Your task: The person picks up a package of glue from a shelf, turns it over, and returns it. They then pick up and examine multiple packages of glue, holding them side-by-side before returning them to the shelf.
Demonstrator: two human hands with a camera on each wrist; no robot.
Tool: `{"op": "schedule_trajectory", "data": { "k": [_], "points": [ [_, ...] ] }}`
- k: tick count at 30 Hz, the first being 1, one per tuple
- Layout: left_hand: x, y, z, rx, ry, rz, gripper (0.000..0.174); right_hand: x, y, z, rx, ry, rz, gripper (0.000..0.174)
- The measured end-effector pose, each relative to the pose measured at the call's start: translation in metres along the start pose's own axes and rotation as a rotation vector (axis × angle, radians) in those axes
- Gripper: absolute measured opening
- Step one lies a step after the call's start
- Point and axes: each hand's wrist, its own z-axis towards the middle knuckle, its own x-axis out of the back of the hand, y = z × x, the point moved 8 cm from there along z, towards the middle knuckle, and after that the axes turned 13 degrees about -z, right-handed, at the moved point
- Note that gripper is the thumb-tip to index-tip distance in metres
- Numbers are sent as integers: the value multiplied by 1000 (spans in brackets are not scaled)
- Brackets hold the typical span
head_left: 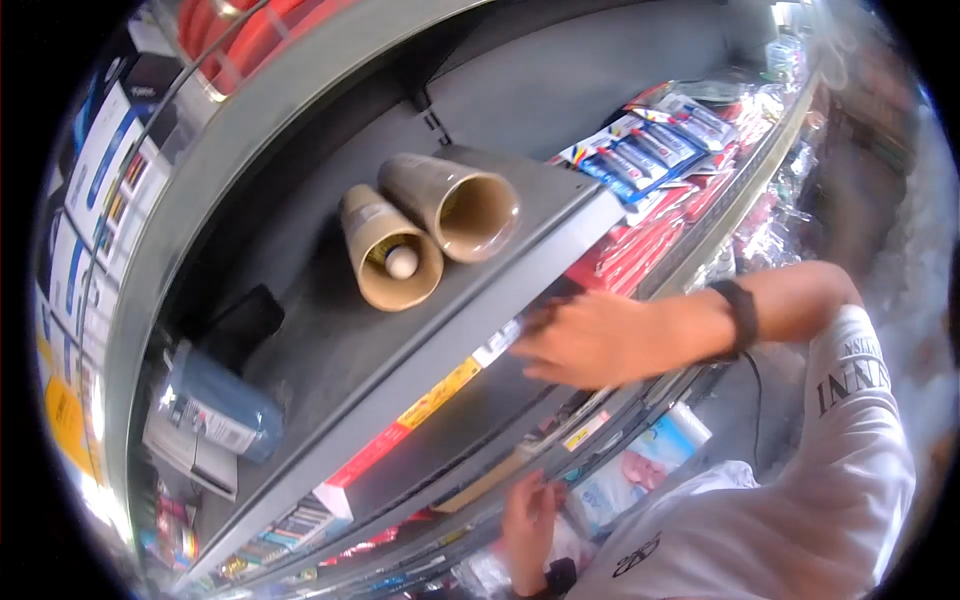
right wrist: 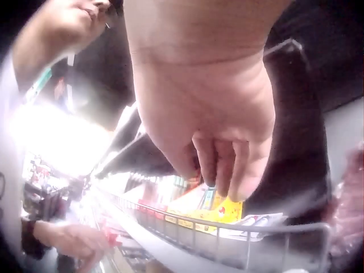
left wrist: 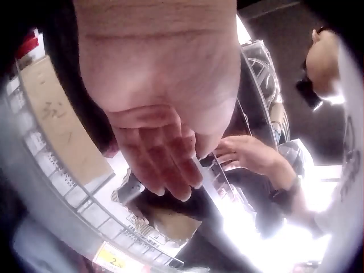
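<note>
Head view: two cardboard tubes (head_left: 465, 205) on the grey shelf (head_left: 330, 340); right hand (head_left: 590, 340), fingers straight and empty, just under its front edge; left hand (head_left: 528, 520) lower, beside one pale-blue packet (head_left: 630, 470). Left wrist view: left fingers (left wrist: 170, 165) relaxed, empty. Right wrist view: right fingers (right wrist: 227, 165) loosely bent, empty, above one wire basket (right wrist: 227, 233).
</note>
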Motion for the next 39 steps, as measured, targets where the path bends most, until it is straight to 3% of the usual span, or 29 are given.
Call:
{"op": "schedule_trajectory", "data": {
  "k": [2,6,7,11,14,18,19,22,25,28,35,39],
  "points": [
    [-9,-3,7,23,-31,4,33,13,0,-32,-13,-24,71,24],
    [-39,5,17,62,-81,-4,27,34,23,-93,-71,187,133,17],
    [-47,10,20,43,-98,3,28,46,32,-104,-88,298,117,11],
    [-82,25,32,11,-83,-76,28,47,99,-144,-277,414,133,12],
    [-112,31,41,-19,-93,-115,28,56,139,-159,-326,546,-113,11],
    [-161,52,58,76,-178,-42,29,62,171,-152,-291,683,-277,37],
    [-173,59,62,82,-197,-37,32,54,179,-149,-266,642,-231,49],
    [-202,73,76,-84,-291,-10,26,50,191,-139,-222,613,-314,51],
    [-219,76,87,-82,-292,-113,24,39,203,-131,-193,631,-244,53],
    [-232,83,98,-24,-275,-279,24,33,208,-129,-167,702,-202,49],
    [-226,91,106,12,-186,-340,28,37,207,-137,-56,856,-286,45],
    [-223,89,114,152,-205,-503,42,46,198,-156,-25,990,-255,46]
  ]
}}
